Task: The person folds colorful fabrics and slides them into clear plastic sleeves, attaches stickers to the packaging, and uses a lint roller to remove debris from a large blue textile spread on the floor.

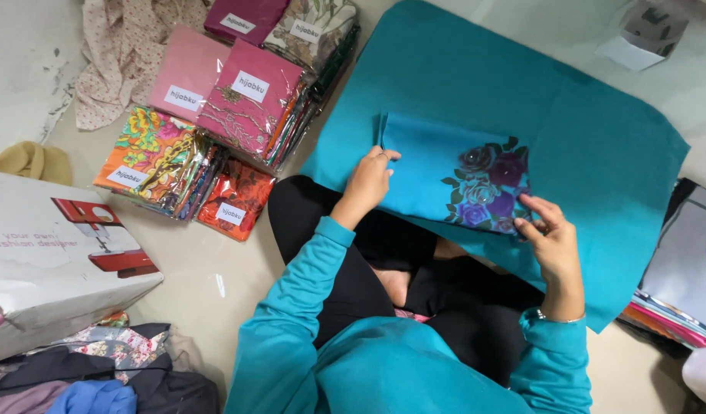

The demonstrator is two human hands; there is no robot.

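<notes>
A folded teal scarf [425,172] with purple and blue roses printed on one corner lies on a larger spread teal cloth [598,153] over my lap. My left hand [366,182] pinches the folded scarf's left edge near its top corner. My right hand [550,234] presses its fingers on the scarf's lower right corner, beside the rose print. Both arms wear teal sleeves, and my crossed legs in black sit under the cloth.
Several plastic-wrapped folded scarves [215,123] in pink, floral and red lie fanned on the floor at the left. A white cardboard box [54,261] stands at far left above loose fabrics [100,372]. More stacked cloths [682,299] lie at the right; a small box [644,31] sits behind.
</notes>
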